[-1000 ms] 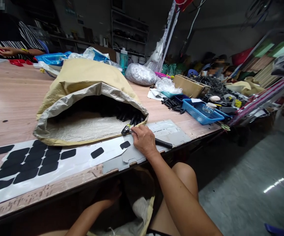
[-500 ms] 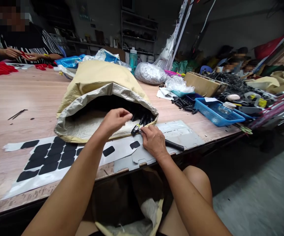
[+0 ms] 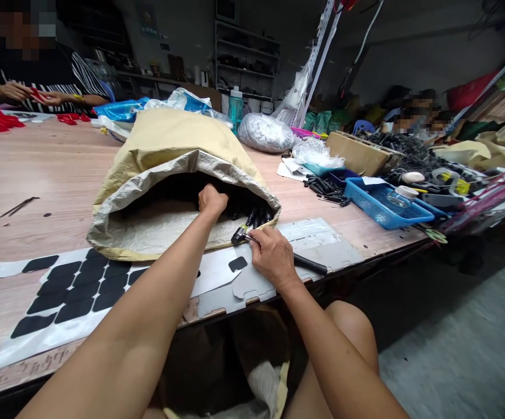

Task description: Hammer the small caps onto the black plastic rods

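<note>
A large yellow sack [image 3: 182,131] lies on the table with its mouth toward me and black items [image 3: 258,216] inside. My left hand [image 3: 212,199] is in the mouth of the sack, its fingers curled; what they hold, if anything, is hidden in the dark. Just outside the sack's right corner, my right hand [image 3: 273,253] is closed round the shaft of a small hammer [image 3: 311,263], whose black head points at the sack. Under the hands are a grey board [image 3: 339,250] and a white sheet with black rounded patches [image 3: 80,289].
Black tools [image 3: 20,206] lie at the left. A blue basket [image 3: 383,203], black parts [image 3: 324,189] and a cardboard box [image 3: 359,152] stand right. Behind the sack are plastic bags [image 3: 265,132] and a bottle [image 3: 235,107]. A person [image 3: 42,75] handles red pieces far left.
My left hand has moved from the sack's front edge deeper into its mouth, and its fingers have curled further out of sight. My right hand stays on the hammer.
</note>
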Demonstrator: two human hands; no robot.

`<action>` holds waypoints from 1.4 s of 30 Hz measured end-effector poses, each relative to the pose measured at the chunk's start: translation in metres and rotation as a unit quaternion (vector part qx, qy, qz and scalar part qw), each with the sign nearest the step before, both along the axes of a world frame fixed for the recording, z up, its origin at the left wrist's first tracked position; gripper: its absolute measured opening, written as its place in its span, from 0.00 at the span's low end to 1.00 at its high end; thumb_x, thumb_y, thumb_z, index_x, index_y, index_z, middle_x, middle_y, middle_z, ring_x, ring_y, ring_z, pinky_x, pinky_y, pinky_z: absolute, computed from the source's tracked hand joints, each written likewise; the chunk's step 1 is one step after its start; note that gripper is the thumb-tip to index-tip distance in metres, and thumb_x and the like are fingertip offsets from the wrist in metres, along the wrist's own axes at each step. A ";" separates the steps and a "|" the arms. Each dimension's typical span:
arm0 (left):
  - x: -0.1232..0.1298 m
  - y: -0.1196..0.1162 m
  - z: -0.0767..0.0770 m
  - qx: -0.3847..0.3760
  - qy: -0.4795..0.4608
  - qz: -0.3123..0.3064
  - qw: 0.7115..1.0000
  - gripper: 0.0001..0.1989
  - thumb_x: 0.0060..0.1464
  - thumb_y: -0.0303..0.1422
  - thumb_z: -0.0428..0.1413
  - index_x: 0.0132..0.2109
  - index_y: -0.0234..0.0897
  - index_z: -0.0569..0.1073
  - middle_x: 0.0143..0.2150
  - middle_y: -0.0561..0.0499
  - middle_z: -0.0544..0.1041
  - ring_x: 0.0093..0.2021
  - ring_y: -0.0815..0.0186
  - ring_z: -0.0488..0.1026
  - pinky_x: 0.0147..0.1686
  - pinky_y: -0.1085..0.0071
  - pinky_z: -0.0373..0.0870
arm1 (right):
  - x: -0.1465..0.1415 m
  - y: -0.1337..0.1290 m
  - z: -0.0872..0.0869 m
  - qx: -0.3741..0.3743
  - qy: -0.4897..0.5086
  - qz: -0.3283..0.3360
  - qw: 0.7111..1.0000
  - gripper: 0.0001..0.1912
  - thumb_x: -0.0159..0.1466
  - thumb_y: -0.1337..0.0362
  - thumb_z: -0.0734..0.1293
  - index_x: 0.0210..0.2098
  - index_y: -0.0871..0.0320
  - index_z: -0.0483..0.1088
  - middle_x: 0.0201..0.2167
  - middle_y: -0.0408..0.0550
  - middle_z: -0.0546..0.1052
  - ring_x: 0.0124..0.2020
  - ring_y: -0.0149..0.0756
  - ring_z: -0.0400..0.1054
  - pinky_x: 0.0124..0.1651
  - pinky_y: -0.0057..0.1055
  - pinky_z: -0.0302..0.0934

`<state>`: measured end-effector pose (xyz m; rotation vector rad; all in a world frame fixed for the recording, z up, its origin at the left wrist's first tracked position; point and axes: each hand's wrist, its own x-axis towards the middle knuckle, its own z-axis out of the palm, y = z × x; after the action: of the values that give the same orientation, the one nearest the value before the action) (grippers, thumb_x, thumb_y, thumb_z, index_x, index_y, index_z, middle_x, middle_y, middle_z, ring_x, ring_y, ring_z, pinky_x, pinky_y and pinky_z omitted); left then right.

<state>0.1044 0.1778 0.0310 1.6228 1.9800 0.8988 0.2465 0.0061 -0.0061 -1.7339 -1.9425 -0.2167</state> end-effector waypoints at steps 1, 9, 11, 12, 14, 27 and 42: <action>-0.003 -0.002 -0.002 0.003 -0.001 -0.009 1.000 0.16 0.50 0.33 0.62 0.47 0.37 0.78 0.49 0.38 0.81 0.52 0.48 0.77 0.46 0.61 0.72 | 0.000 0.000 0.000 0.000 -0.001 0.000 1.000 0.12 0.66 0.64 0.64 0.48 0.51 0.74 0.40 0.47 0.74 0.44 0.40 0.65 0.47 0.33 0.57; -0.004 -0.012 -0.003 0.018 0.060 -0.030 0.998 0.19 0.47 0.43 0.63 0.47 0.42 0.80 0.48 0.39 0.81 0.51 0.43 0.76 0.45 0.56 0.72 | -0.004 -0.001 0.001 -0.004 -0.016 -0.012 1.000 0.12 0.66 0.64 0.64 0.48 0.51 0.74 0.41 0.48 0.74 0.44 0.41 0.65 0.46 0.34 0.58; -0.001 -0.011 -0.001 0.014 0.082 -0.023 0.996 0.18 0.49 0.41 0.61 0.47 0.42 0.80 0.48 0.37 0.81 0.51 0.41 0.76 0.44 0.54 0.72 | -0.004 -0.001 0.002 -0.006 -0.015 -0.011 1.000 0.12 0.66 0.64 0.64 0.48 0.50 0.74 0.41 0.47 0.74 0.44 0.41 0.65 0.45 0.33 0.58; -0.001 -0.011 0.000 0.011 0.088 -0.022 0.996 0.17 0.49 0.40 0.60 0.47 0.41 0.80 0.48 0.36 0.81 0.51 0.41 0.76 0.44 0.54 0.72 | -0.003 -0.001 0.002 -0.007 -0.013 -0.011 1.000 0.12 0.66 0.63 0.64 0.48 0.50 0.74 0.41 0.47 0.74 0.44 0.40 0.65 0.45 0.33 0.58; -0.003 -0.013 0.002 0.006 0.094 -0.029 0.995 0.18 0.50 0.40 0.60 0.47 0.40 0.80 0.48 0.35 0.81 0.51 0.41 0.76 0.43 0.55 0.71 | -0.003 0.000 0.002 -0.007 -0.011 -0.011 1.000 0.12 0.66 0.63 0.64 0.48 0.50 0.74 0.40 0.46 0.74 0.43 0.40 0.65 0.45 0.33 0.58; -0.097 -0.108 0.008 -0.035 0.044 -0.215 0.975 0.15 0.48 0.46 0.59 0.34 0.40 0.80 0.27 0.52 0.78 0.30 0.62 0.73 0.28 0.69 0.60 | -0.003 -0.002 -0.001 -0.002 -0.006 -0.011 1.000 0.12 0.67 0.64 0.63 0.48 0.50 0.74 0.41 0.47 0.74 0.44 0.40 0.65 0.47 0.33 0.58; -0.099 -0.162 -0.026 0.093 0.021 -0.303 0.948 0.07 0.50 0.36 0.61 0.38 0.41 0.77 0.36 0.51 0.77 0.39 0.60 0.71 0.41 0.65 0.66 | -0.002 -0.005 -0.003 0.023 -0.027 -0.009 0.999 0.12 0.69 0.65 0.62 0.49 0.52 0.75 0.39 0.48 0.74 0.43 0.40 0.65 0.46 0.33 0.57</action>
<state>0.0051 0.0154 0.0046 2.1925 1.3019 0.8167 0.2449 0.0009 -0.0089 -1.7327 -1.9460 -0.3138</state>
